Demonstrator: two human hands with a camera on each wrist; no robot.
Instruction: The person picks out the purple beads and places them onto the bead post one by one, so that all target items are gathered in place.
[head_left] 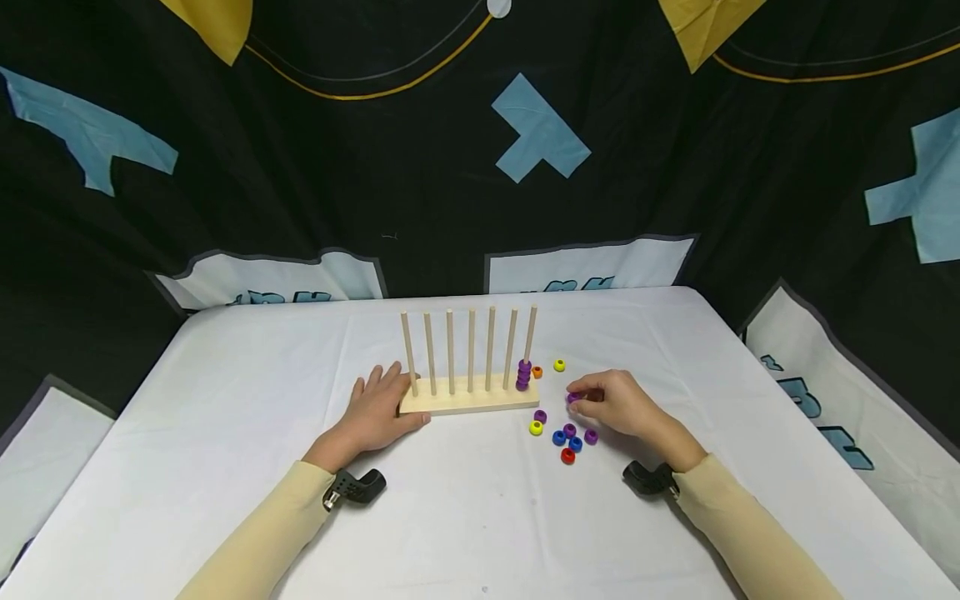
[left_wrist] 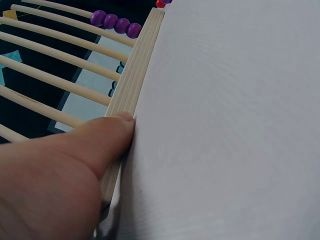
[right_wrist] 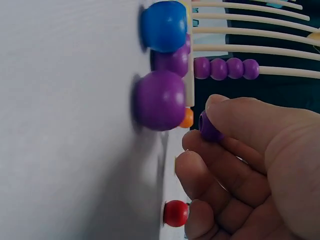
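A wooden peg rack (head_left: 468, 401) with several upright pegs stands mid-table in the head view. My left hand (head_left: 377, 410) holds its left end, with the thumb (left_wrist: 107, 135) against the front edge of the base. Several purple beads (head_left: 523, 376) are stacked on the rightmost peg. To the right of the rack, my right hand (head_left: 622, 407) pinches one purple bead (right_wrist: 210, 127) between thumb and fingers, its hole partly showing. That bead is apart from the pegs. The other pegs carry no beads.
Loose beads lie right of the rack: purple (head_left: 591, 437), blue (head_left: 559, 437), red (head_left: 567, 456) and yellow (head_left: 536, 427). An orange bead (head_left: 537, 372) and another yellow bead (head_left: 559, 365) sit farther back. A white cloth (head_left: 450, 517) covers the table; a black curtain (head_left: 420, 183) hangs behind.
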